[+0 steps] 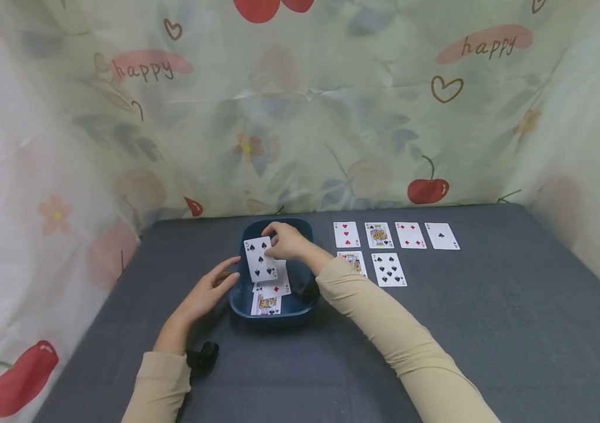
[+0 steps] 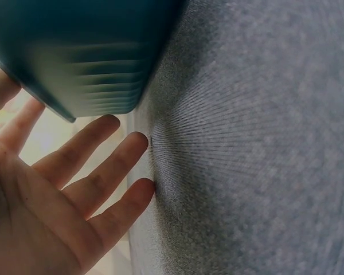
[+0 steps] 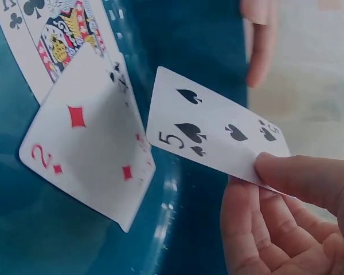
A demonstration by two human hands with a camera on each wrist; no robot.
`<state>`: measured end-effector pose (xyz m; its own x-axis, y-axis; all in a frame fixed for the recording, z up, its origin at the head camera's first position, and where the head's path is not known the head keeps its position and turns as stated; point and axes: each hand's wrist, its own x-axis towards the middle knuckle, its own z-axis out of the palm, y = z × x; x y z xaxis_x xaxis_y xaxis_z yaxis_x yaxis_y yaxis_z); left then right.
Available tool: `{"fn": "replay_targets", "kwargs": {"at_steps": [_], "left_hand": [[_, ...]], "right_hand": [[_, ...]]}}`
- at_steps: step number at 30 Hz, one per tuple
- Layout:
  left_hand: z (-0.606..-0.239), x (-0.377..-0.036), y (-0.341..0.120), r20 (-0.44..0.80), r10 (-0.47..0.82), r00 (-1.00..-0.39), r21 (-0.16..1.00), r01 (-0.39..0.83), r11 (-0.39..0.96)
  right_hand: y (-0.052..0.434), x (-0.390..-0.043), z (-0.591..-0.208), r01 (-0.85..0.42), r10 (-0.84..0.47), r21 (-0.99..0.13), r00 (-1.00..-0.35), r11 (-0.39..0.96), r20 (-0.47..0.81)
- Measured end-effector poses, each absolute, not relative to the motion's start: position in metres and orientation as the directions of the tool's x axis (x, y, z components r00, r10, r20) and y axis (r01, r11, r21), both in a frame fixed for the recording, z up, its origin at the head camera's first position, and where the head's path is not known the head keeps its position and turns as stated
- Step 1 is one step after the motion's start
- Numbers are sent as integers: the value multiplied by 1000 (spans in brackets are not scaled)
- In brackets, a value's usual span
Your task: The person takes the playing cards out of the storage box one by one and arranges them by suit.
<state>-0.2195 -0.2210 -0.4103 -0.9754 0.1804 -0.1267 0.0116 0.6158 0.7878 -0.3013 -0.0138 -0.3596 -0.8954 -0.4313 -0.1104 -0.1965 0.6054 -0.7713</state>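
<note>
My right hand (image 1: 290, 242) pinches a five of spades playing card (image 1: 255, 258) between thumb and fingers, over a dark blue plastic basket (image 1: 273, 321). In the right wrist view, the thumb (image 3: 298, 175) presses on the card's face and the other fingers lie beneath it. Inside the basket, a two of diamonds (image 3: 83, 140) overlaps a face card of clubs (image 3: 60, 48). At the basket's left side is my left hand (image 1: 205, 296), fingers spread and fairly straight, fingertips right at the rim. The left wrist view shows its palm beside the basket's ribbed outer wall (image 2: 69, 57).
Right of the basket, face-up cards lie in two rows, among them a hearts card (image 1: 347, 235), a king (image 1: 379, 235), a diamonds card (image 1: 411, 235), an ace of clubs (image 1: 441, 236) and a seven of spades (image 1: 389, 270). My right sleeve (image 1: 384, 329) partly covers another face card (image 1: 354, 262).
</note>
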Motion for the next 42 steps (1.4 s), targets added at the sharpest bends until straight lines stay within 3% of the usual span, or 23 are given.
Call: {"fn": "replay_targets", "kwargs": {"at_steps": [21,42], "left_hand": [[-409,-217,-220,-130,155,-979,779,-4,628],[-410,-217,-218,-120,151,-981,783,0,622]], "right_hand": [[69,-285,-333,-229,-443,-860,-896,456,4],[175,-245,-356,-231,-381,-824,-924,517,20]]}}
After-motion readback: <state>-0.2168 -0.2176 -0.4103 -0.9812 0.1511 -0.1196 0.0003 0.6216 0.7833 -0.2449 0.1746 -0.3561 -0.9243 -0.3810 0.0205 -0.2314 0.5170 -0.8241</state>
